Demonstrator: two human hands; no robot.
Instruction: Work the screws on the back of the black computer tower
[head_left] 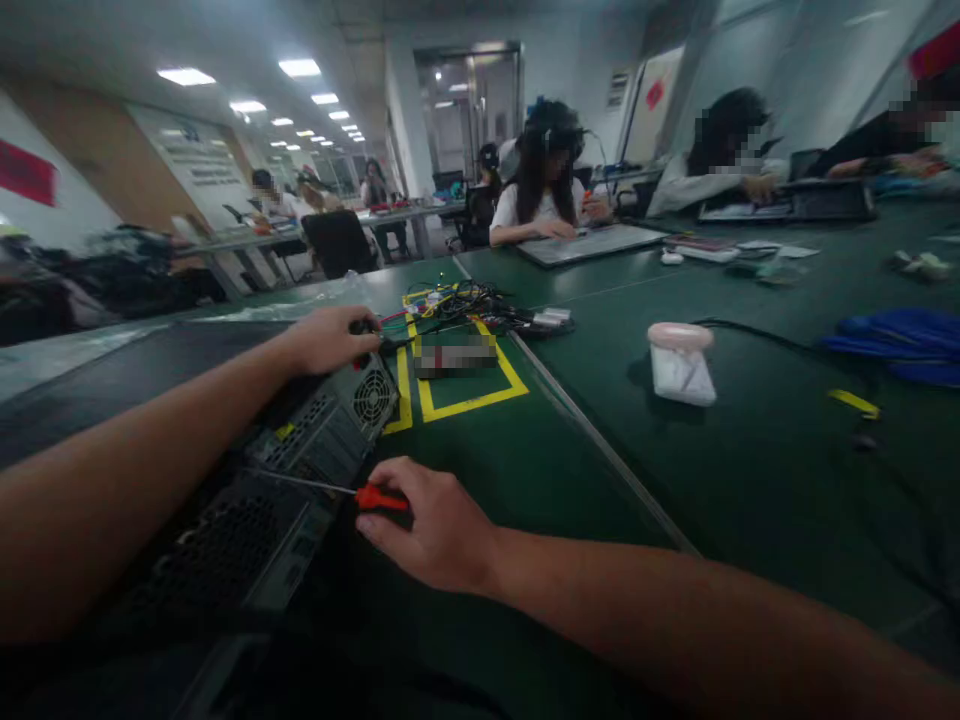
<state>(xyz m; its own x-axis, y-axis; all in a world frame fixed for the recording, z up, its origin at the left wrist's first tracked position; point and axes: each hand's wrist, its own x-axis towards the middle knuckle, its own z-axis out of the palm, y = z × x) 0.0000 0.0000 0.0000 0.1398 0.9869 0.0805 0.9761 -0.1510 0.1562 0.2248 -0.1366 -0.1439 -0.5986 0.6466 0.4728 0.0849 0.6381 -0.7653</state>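
The case (225, 550) lies nearest, left of the right hand (442, 525), which grips the screwdriver (382, 499), its shaft across the case's back. The left hand (326, 340) curls at the far corner beside a dark piece (365, 327); its grip is unclear. This looks like tool work on the back, calling for a steady case and aligned tip. Beyond the right hand, cables (480, 300) lie on the counter (555, 470).

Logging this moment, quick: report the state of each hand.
Right hand: closed on the red screwdriver.
Left hand: fingers curled beside the computer case; whether its grip holds anything cannot be told.
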